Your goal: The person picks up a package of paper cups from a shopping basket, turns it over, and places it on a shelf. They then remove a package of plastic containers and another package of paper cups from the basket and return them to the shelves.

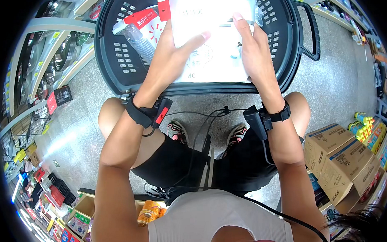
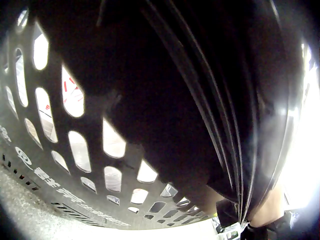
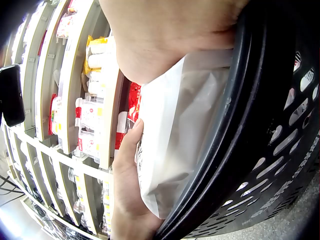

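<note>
In the head view, a white plastic package [image 1: 219,52] printed with "40" lies flat at the near side of a black shopping basket [image 1: 111,77]. My left hand [image 1: 170,53] grips its left side, thumb laid over the top face. The right hand [image 1: 255,50] holds the opposite side, its thumb also on top. Seen from the right wrist, the package [image 3: 172,130] bulges just inside the basket's dark rim [image 3: 240,100], between the left hand [image 3: 130,185] and the right hand [image 3: 170,30]. Only the basket's slotted wall [image 2: 95,165] fills most of the left wrist view.
Inside the basket, left of the package, are a red-and-white packet [image 1: 145,22] and a clear ribbed plastic item [image 1: 139,44]. The basket's handle [image 1: 314,29] sticks out right. Shelves [image 1: 58,40] flank the left; cardboard boxes [image 1: 339,158] stand at lower right. Cables [image 1: 210,114] hang between the wrists.
</note>
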Available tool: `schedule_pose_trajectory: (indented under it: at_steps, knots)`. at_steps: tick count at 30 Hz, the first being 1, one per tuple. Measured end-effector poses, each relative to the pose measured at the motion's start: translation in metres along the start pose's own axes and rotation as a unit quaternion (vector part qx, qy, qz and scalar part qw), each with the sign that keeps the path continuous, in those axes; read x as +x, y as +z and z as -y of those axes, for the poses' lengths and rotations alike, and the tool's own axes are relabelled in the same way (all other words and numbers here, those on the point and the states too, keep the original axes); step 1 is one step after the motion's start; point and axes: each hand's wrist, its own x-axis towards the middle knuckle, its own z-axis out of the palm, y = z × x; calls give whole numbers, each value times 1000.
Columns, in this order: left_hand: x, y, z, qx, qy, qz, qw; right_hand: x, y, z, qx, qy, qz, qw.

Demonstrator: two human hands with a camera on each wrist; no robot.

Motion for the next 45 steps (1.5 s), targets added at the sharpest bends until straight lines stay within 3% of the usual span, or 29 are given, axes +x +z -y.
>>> schedule_pose_trajectory:
  at_steps: [32, 35, 37, 39, 41, 45]
  knots:
    - [2, 1, -1, 6, 6, -2, 1000, 0, 0, 2, -19, -2, 1, 1000]
    - [1, 3, 2, 3, 36, -32, 999, -2, 0, 4, -43, 6, -1, 999]
    - [3, 3, -3, 73, 38, -50, 995, -3, 1, 13, -78, 19, -14, 997]
    - [7, 3, 5, 97, 104, -58, 988, 1, -1, -3, -70, 0, -24, 997]
    - [5, 3, 6, 73, 108, -51, 990, 0, -2, -4, -92, 47, -9, 995]
    - [-3, 3, 1, 73, 109, -80, 988, 6, 0, -12, -110, -6, 5, 994]
